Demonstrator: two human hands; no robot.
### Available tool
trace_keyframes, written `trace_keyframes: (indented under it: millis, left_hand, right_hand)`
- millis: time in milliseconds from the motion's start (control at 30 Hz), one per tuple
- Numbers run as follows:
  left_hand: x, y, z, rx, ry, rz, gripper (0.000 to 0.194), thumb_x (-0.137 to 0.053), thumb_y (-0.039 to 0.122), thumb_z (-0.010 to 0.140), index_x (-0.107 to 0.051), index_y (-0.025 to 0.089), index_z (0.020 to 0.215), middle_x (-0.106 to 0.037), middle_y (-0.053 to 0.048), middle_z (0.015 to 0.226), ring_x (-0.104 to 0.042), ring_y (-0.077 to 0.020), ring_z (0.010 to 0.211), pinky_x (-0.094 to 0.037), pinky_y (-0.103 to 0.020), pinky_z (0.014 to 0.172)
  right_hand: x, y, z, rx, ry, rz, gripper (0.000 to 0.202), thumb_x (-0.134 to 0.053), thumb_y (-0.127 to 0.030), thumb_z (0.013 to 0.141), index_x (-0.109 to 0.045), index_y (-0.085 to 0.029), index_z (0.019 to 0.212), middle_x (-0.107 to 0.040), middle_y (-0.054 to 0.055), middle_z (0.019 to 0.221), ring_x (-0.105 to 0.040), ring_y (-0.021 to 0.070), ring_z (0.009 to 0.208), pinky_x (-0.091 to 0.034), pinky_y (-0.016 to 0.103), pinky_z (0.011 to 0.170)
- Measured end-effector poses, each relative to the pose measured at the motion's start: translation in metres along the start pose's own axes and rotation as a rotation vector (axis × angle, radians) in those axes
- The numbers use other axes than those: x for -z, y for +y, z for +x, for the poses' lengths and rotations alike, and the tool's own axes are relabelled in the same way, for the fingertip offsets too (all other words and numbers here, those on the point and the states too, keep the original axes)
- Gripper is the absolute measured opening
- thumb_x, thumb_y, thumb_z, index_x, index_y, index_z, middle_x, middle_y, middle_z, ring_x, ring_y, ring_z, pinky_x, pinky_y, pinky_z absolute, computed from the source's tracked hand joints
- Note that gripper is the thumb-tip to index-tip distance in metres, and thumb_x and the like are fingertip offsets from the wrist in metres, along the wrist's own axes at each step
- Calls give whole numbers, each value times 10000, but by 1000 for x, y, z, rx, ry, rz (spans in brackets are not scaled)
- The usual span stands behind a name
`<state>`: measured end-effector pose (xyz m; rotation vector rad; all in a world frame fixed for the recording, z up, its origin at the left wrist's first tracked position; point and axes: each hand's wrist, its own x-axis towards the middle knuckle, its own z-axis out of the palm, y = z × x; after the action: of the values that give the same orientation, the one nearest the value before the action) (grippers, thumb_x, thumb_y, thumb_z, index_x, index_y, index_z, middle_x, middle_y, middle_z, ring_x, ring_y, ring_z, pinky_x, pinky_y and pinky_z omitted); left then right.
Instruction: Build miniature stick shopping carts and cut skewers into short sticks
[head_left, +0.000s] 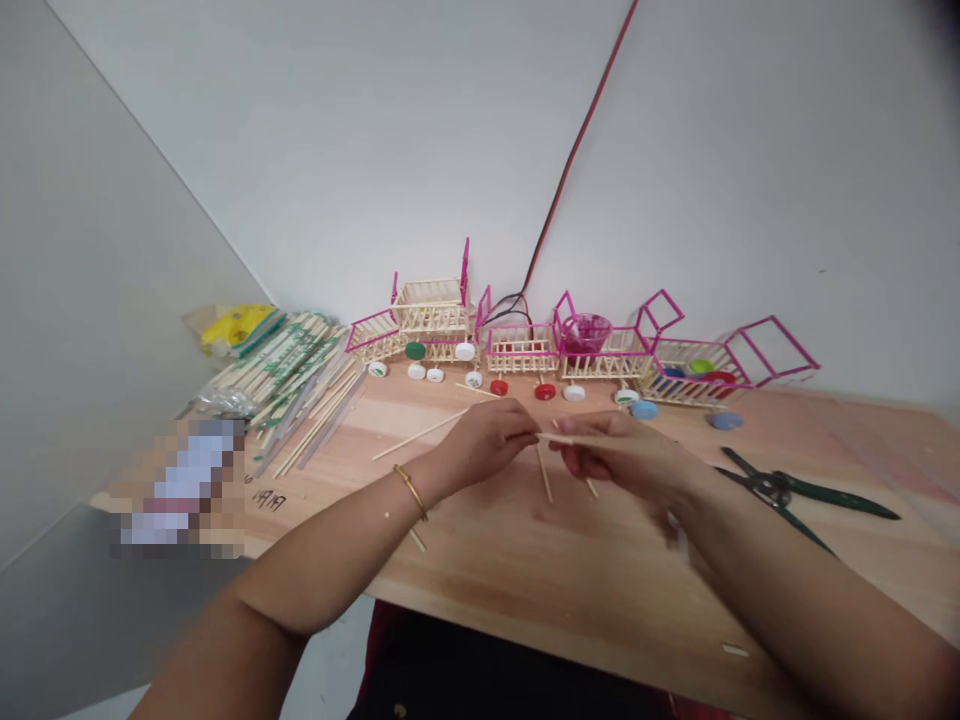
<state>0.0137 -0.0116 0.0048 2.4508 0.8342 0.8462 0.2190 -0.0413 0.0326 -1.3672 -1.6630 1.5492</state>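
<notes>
My left hand (pixel 487 440), with a gold bangle at its wrist, is closed in a pinch above the middle of the table. Facing it, my right hand (pixel 619 455) is also closed and slightly blurred. Between the fingertips runs a thin pale wooden stick (pixel 574 439), its right part smeared by motion. Below and beside the hands lie loose sticks, one stick (pixel 420 436) to the left and another stick (pixel 545 478) beneath the fingers. Just behind the hands stand small stick-built carts (pixel 523 352) with pink-edged frames and bottle-cap wheels.
Green-handled pruning shears (pixel 780 488) lie at right. Bundled sticks in green-printed wrappers (pixel 292 355) and a yellow packet (pixel 238 327) are at back left, near a pixelated object (pixel 191 480). A pink cup (pixel 586 335) sits in one cart. A red-and-black cable (pixel 574 150) runs down the wall.
</notes>
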Motion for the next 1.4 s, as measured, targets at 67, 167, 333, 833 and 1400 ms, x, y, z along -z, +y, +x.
trace_keyframes:
  millis: [67, 167, 333, 833, 1400]
  left_hand:
    - [-1, 2, 1, 176, -18, -283, 202, -608, 307, 839, -702, 128, 829, -636, -24, 695, -542, -105, 635, -416, -224, 615]
    - [-6, 2, 0, 412, -76, -668, 253, -686, 368, 746, -710, 118, 773, -572, 15, 588, -462, -71, 522, -357, -204, 523]
    - [-14, -1, -1, 465, -136, -760, 226, -695, 342, 698, -714, 117, 705, -541, 29, 551, -445, -65, 525, -342, -208, 544]
    - [-5, 0, -2, 444, -274, -384, 143, -620, 255, 728, -723, 157, 707, -651, 24, 632, -542, -103, 619, -377, -211, 605]
    - [-11, -1, -3, 358, -261, -294, 181, -568, 230, 789, -732, 155, 788, -691, 9, 690, -572, -115, 643, -381, -209, 601]
  right_hand:
    - [1, -4, 0, 124, 148, -91, 358, -565, -528, 825, -659, -182, 835, -611, 11, 704, -487, 95, 558, -395, 246, 531]
    - [-2, -4, 2, 324, 208, -157, 278, -618, -446, 812, -658, -207, 949, -664, 29, 838, -580, 136, 709, -472, 280, 667]
    - [-12, 6, 6, 446, 208, -359, 189, -596, -361, 846, -694, -200, 850, -691, 35, 792, -626, 154, 718, -480, 279, 668]
    - [-16, 7, 0, 481, 170, -682, 210, -553, -331, 878, -677, -200, 771, -689, 46, 776, -605, 167, 706, -415, 274, 643]
    - [-16, -7, -7, 503, 300, -564, 208, -552, -351, 878, -656, -208, 770, -693, 41, 760, -617, 157, 670, -445, 274, 625]
